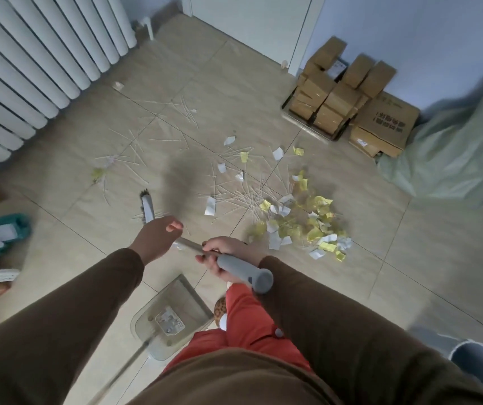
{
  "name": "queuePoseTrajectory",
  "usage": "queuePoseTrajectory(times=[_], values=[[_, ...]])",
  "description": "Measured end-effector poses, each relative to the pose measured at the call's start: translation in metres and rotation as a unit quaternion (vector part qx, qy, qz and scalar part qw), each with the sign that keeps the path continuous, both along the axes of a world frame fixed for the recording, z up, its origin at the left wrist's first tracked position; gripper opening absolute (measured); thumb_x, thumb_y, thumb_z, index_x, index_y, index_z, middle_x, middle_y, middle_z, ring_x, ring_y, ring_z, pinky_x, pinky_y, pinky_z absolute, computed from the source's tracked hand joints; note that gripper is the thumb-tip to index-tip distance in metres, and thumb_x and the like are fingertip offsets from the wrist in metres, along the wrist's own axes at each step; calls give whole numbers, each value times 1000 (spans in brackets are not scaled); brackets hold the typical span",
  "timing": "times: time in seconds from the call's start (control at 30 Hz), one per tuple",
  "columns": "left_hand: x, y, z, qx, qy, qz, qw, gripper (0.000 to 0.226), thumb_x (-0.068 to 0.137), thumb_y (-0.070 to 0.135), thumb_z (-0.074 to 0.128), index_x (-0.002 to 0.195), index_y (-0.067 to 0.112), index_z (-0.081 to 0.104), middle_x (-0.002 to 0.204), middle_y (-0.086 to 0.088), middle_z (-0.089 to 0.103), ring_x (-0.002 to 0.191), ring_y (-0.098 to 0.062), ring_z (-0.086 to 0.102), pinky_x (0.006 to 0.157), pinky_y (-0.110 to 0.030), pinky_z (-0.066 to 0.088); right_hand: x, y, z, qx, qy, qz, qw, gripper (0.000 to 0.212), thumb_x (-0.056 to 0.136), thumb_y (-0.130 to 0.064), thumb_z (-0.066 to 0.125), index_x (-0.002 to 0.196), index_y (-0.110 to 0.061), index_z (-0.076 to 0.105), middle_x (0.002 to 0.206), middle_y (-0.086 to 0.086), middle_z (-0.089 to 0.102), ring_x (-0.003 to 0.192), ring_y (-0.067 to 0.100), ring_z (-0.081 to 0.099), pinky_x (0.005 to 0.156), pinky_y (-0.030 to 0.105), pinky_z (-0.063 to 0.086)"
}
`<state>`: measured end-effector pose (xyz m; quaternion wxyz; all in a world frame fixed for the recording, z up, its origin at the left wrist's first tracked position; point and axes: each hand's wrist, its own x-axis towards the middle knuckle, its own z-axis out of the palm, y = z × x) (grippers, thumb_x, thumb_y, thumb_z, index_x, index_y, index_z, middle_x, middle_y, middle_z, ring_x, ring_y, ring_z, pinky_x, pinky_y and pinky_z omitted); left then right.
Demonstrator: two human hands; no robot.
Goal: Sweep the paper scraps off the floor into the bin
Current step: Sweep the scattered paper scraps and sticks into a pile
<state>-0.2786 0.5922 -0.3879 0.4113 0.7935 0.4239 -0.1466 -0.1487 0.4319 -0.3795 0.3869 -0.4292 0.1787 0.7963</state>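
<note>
White and yellow paper scraps [301,226] lie heaped on the tiled floor right of centre, with looser scraps [277,153] further out. Both my hands hold a broom. My right hand [220,258] grips its grey handle [243,270]. My left hand [158,236] is closed over the shaft lower down. The broom head [147,209] is on the floor left of the heap, its dark bristles [181,176] blurred. A clear dustpan [173,308] lies by my feet. A grey round bin [477,366] shows at the lower right edge.
Thin pale sticks [158,141] are scattered across the tiles. A white radiator [29,68] fills the left wall. Stacked cardboard boxes [351,100] and a pale green sack [453,153] stand at the right. A teal bag [15,226] holding paper sits at the left edge.
</note>
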Motion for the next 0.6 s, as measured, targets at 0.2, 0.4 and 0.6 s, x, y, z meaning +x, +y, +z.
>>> queuePoseTrajectory(times=[0.2, 0.4, 0.6], values=[[0, 26, -14, 31, 33, 6, 999, 17, 97, 15, 54, 105, 13, 68, 102, -4, 68, 89, -27, 65, 75, -34, 50, 5, 74, -33, 15, 48, -40, 998, 17, 101, -8, 32, 96, -4, 48, 91, 9, 52, 38, 6, 52, 40, 12, 46], [26, 57, -23, -9, 30, 29, 999, 22, 93, 29, 55, 104, 17, 70, 107, -5, 70, 101, -24, 63, 85, -36, 47, 82, 64, -43, -50, -39, -70, 996, 13, 100, -7, 35, 97, -3, 47, 92, 13, 54, 37, 9, 52, 35, 16, 45], [61, 81, -20, -19, 10, 42, 999, 19, 94, 22, 58, 109, 18, 70, 109, -2, 68, 105, -19, 60, 85, -31, 42, 134, 30, -11, -88, -172, -40, 980, 18, 101, -6, 37, 86, -6, 46, 81, 13, 59, 38, 7, 54, 34, 16, 40]])
